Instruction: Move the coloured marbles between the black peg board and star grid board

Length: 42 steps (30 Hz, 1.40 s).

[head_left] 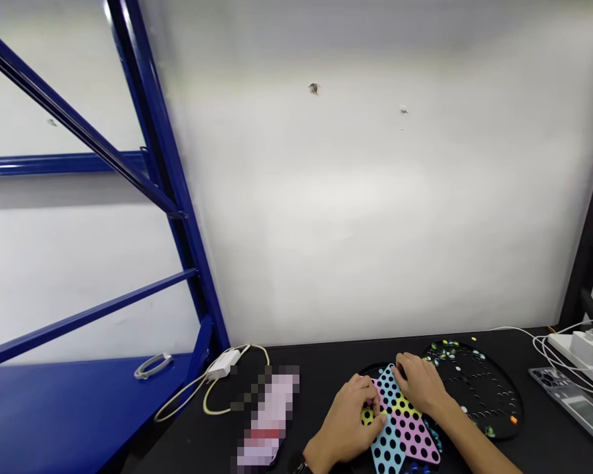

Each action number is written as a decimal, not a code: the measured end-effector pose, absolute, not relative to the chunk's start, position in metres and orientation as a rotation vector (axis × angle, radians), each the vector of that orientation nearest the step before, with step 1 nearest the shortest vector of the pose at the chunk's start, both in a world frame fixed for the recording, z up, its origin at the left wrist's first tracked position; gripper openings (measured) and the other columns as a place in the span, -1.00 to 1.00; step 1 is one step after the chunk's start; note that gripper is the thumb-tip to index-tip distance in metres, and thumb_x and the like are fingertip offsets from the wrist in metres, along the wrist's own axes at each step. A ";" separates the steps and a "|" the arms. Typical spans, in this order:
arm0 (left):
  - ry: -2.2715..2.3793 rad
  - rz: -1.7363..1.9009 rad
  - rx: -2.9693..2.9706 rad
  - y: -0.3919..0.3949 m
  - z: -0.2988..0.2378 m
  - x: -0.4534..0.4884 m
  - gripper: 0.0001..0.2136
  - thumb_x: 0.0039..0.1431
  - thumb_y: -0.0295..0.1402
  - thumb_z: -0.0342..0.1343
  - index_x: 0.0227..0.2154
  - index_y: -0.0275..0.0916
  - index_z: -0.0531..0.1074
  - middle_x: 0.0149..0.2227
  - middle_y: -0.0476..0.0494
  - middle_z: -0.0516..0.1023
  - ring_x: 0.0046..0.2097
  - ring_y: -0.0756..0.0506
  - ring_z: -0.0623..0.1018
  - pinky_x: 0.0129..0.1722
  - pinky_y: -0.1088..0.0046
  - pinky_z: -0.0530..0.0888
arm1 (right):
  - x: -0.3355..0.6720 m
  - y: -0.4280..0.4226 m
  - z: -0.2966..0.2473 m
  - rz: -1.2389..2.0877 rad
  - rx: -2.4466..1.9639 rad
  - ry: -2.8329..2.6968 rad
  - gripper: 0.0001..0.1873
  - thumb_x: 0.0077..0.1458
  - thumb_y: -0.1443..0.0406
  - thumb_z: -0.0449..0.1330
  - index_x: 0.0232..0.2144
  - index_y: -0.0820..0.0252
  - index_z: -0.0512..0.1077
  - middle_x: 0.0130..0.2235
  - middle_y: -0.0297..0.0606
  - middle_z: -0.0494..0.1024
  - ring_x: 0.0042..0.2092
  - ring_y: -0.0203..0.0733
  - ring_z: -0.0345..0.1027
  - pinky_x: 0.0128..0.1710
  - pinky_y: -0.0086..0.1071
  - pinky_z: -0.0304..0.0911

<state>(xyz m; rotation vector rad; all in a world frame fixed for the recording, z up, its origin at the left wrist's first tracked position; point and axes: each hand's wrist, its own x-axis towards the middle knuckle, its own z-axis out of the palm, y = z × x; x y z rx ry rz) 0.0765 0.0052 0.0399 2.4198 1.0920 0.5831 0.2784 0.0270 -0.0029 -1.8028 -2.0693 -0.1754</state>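
Note:
A star-shaped Chinese checkers board [389, 431], with light blue, pink and yellow sections and rows of black holes, lies tilted between my hands. My left hand [348, 421] grips it at the yellow left point, thumb on the top face and fingers curled over. My right hand [419, 383] is closed at the upper light blue point; the fingertips are partly hidden. Beneath the board shows part of a dark round base with blue marbles [415, 467]. Right of it lies a round black tray [491, 401] with colored marbles scattered along its rim.
A phone-like pinkish object [271, 408], partly pixelated, lies left of my hands. Behind it are a white adapter [223, 364] and its cable. At right sit a grey phone [573, 405] and a power strip with charger [590, 347]. A blue frame [178, 197] stands at left.

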 end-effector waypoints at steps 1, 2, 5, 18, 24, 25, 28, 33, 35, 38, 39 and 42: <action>1.092 0.581 2.423 0.005 0.040 0.077 -0.90 0.03 -0.39 0.12 -0.51 -0.18 0.31 -0.31 0.01 0.43 -0.21 -0.07 0.40 -0.01 0.35 0.32 | 0.278 0.028 -0.003 -0.180 -1.810 -2.053 -0.73 0.29 0.25 -0.03 -0.45 0.12 0.32 -0.39 -0.33 0.50 -0.39 -0.22 0.41 -0.44 -0.38 -0.02; 1.093 0.578 2.425 0.006 0.039 0.077 -0.90 0.04 -0.39 0.12 -0.51 -0.18 0.31 -0.31 0.01 0.43 -0.21 -0.07 0.40 0.01 0.34 0.31 | 0.277 0.030 -0.004 -0.189 -1.814 -2.040 -0.72 0.29 0.25 -0.03 -0.46 0.12 0.31 -0.40 -0.33 0.50 -0.40 -0.22 0.41 -0.44 -0.38 -0.02; 1.093 0.572 2.423 0.007 0.039 0.077 -0.88 0.05 -0.37 0.13 -0.51 -0.19 0.30 -0.31 0.02 0.43 -0.21 -0.06 0.39 0.02 0.35 0.29 | 0.277 0.038 -0.008 -0.217 -1.785 -2.009 -0.73 0.30 0.26 -0.04 -0.45 0.12 0.31 -0.39 -0.32 0.48 -0.42 -0.25 0.39 -0.45 -0.39 -0.01; 1.090 0.571 2.422 0.004 0.041 0.076 -0.89 0.04 -0.39 0.12 -0.51 -0.19 0.29 -0.29 0.00 0.44 -0.19 -0.06 0.41 0.00 0.39 0.32 | 0.287 0.045 -0.009 0.140 -1.602 -1.793 -0.62 0.29 0.11 -0.10 -0.49 0.10 0.31 -0.38 -0.32 0.41 -0.39 -0.25 0.32 -0.38 -0.40 0.15; 1.084 0.565 2.405 0.005 0.040 0.075 -0.87 0.02 -0.40 0.14 -0.52 -0.18 0.28 -0.28 0.01 0.44 -0.18 -0.07 0.41 0.00 0.38 0.32 | 0.321 0.053 -0.001 0.383 -1.620 -1.370 -0.39 0.29 0.02 -0.28 -0.56 0.11 0.38 -0.48 -0.25 0.49 -0.36 -0.13 0.39 -0.31 -0.32 0.20; 1.086 0.558 2.399 0.006 0.041 0.075 -0.87 0.01 -0.39 0.16 -0.51 -0.18 0.28 -0.27 0.01 0.44 -0.18 -0.07 0.41 -0.02 0.39 0.32 | 0.329 0.053 0.000 0.383 -1.647 -1.347 -0.39 0.28 0.01 -0.27 -0.56 0.11 0.39 -0.49 -0.24 0.50 -0.36 -0.11 0.39 -0.31 -0.31 0.20; 1.079 0.535 2.404 0.007 0.039 0.073 -0.81 -0.06 -0.34 0.25 -0.49 -0.17 0.31 -0.25 0.01 0.44 -0.15 -0.10 0.40 -0.07 0.40 0.33 | 0.356 0.049 0.003 0.346 -1.735 -1.304 -0.41 0.24 -0.01 -0.22 -0.55 0.10 0.42 -0.46 -0.21 0.54 -0.33 -0.07 0.41 -0.30 -0.30 0.19; 1.090 0.486 2.397 0.011 0.037 0.072 -0.78 -0.03 -0.26 0.29 -0.48 -0.18 0.35 -0.24 0.03 0.46 -0.14 -0.10 0.41 -0.11 0.41 0.30 | 0.398 0.044 0.002 0.323 -1.863 -1.157 -0.47 0.21 0.04 -0.20 -0.51 0.09 0.45 -0.36 -0.17 0.59 -0.22 -0.03 0.42 -0.20 -0.29 0.20; 1.094 0.493 2.396 0.012 0.037 0.071 -0.79 -0.01 -0.26 0.29 -0.48 -0.18 0.36 -0.23 0.04 0.48 -0.13 -0.10 0.41 -0.10 0.39 0.29 | 0.408 0.044 -0.002 0.350 -1.907 -1.161 -0.51 0.19 0.05 -0.16 -0.51 0.09 0.45 -0.37 -0.19 0.58 -0.25 -0.03 0.42 -0.25 -0.29 0.20; 1.135 0.521 2.405 0.014 0.037 0.069 -0.82 0.03 -0.27 0.26 -0.48 -0.18 0.37 -0.19 0.01 0.50 -0.09 -0.13 0.41 -0.08 0.36 0.29 | 0.413 0.045 -0.008 0.386 -1.887 -1.282 -0.60 0.13 0.06 -0.05 -0.54 0.10 0.42 -0.47 -0.26 0.53 -0.35 -0.09 0.38 -0.32 -0.32 0.17; 1.160 0.530 2.409 0.015 0.036 0.069 -0.83 0.05 -0.27 0.25 -0.48 -0.18 0.37 -0.18 0.00 0.51 -0.08 -0.13 0.41 -0.08 0.36 0.29 | 0.412 0.046 -0.010 0.397 -1.856 -1.338 -0.62 0.11 0.06 -0.02 -0.55 0.11 0.41 -0.50 -0.28 0.51 -0.38 -0.11 0.37 -0.33 -0.33 0.17; 1.241 0.569 2.426 0.017 0.034 0.068 -0.86 0.09 -0.29 0.20 -0.47 -0.18 0.36 -0.21 0.01 0.51 -0.11 -0.13 0.41 -0.11 0.37 0.29 | 0.404 0.046 -0.012 0.400 -1.792 -1.477 -0.70 0.06 0.09 0.05 -0.53 0.13 0.42 -0.48 -0.30 0.52 -0.37 -0.14 0.36 -0.33 -0.35 0.18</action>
